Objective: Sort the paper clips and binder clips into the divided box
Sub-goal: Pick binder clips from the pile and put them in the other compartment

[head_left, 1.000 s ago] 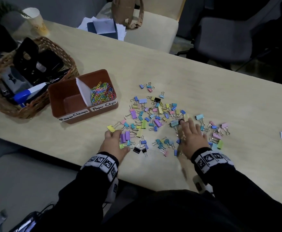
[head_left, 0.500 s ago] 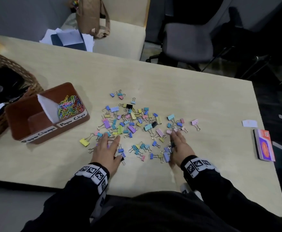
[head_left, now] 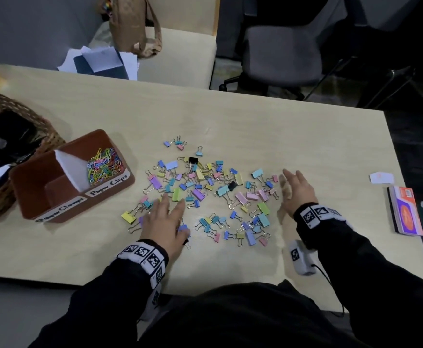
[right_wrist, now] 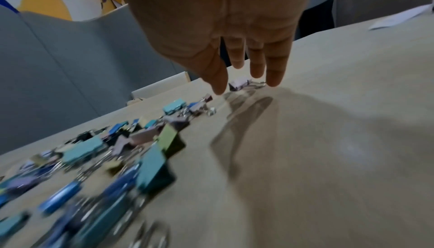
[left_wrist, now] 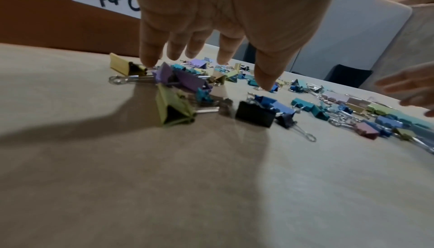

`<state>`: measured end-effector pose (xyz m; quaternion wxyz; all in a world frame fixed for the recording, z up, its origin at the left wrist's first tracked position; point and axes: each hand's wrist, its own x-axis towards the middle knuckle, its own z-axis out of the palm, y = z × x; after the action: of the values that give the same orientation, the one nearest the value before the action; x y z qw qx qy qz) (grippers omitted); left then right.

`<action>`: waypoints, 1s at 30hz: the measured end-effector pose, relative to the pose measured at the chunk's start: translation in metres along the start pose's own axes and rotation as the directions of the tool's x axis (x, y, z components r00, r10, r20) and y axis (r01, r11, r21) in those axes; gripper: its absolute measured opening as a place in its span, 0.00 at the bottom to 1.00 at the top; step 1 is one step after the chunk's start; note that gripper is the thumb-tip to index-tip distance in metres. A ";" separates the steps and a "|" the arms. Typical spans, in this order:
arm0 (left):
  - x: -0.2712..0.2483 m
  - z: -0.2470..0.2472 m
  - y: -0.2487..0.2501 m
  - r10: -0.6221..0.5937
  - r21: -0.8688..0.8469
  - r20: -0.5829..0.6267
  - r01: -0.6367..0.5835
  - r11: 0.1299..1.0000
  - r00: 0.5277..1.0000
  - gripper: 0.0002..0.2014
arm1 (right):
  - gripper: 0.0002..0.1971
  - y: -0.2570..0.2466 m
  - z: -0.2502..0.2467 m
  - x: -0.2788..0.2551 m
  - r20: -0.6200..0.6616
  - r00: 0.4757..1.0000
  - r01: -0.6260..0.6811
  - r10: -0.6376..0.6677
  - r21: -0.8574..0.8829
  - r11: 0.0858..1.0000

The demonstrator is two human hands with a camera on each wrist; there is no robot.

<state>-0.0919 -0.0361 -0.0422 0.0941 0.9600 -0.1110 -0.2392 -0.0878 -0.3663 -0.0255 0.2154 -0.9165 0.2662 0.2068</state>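
Many coloured binder clips [head_left: 205,194] lie scattered over the middle of the pale table [head_left: 280,136]. A brown divided box [head_left: 62,202] stands at the left; its right compartment, labelled "Paper Clips", holds coloured paper clips [head_left: 103,165], and the "Paper Clamps" compartment looks empty. My left hand [head_left: 164,219] lies flat with spread fingers over the left end of the pile, fingertips [left_wrist: 149,58] touching clips beside a yellow one [left_wrist: 119,64]. My right hand [head_left: 297,189] hovers open at the pile's right edge, fingers [right_wrist: 274,74] straight, holding nothing.
A wicker basket [head_left: 24,116] with office items sits at the far left behind the box. A small booklet [head_left: 405,212] and a white card [head_left: 381,177] lie at the right edge. Papers [head_left: 100,61], a brown bag [head_left: 132,23] and chairs stand beyond the far edge.
My right hand has moved from the pile's lower middle out to its right edge and spread open. The left hand stays flat on the left clips. The view has shifted.
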 end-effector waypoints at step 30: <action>0.020 -0.024 -0.002 0.041 -0.046 -0.090 -0.045 0.998 0.995 0.22 | 0.15 -0.053 0.023 -0.021 0.182 0.820 0.572 -0.543 -0.233 0.786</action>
<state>-0.0629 -0.0359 -0.0308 0.1270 0.9646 -0.1215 -0.1967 -0.0793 -0.3062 -0.0189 0.1499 -0.9627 -0.0598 0.2170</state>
